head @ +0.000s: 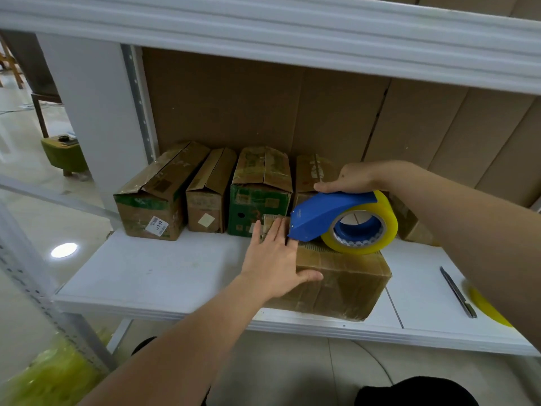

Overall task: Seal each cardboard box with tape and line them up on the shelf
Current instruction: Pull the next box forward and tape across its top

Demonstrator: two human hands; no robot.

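Right now a brown cardboard box [342,279] sits at the front of the white shelf [164,276], a little right of the middle of the frame. The left hand [275,259] lies flat on the box's left end — fingers straight and pointing up the frame, thumb stretched out along the front side. It presses, it does not grab.

The right hand [348,178] comes in from the right side and holds a blue tape dispenser [325,213] from above, with the fingers curled over its top. A yellowish roll of clear tape [366,224] sits in the dispenser, and the roll rests on top of the box. The dispenser's front tip is just beside the left hand's fingertips.

Behind, in the middle of the frame, four more boxes [209,191] stand in a row at the back of the shelf — side by side, close together. Some have green print, and the leftmost has a white label. The fourth one is partly hidden by the right hand and the dispenser.

At the lower right, a thin grey box cutter [456,291] lies flat on the shelf, well apart from the box. Something yellow [489,309] peeks out beside it, mostly hidden by the right arm.
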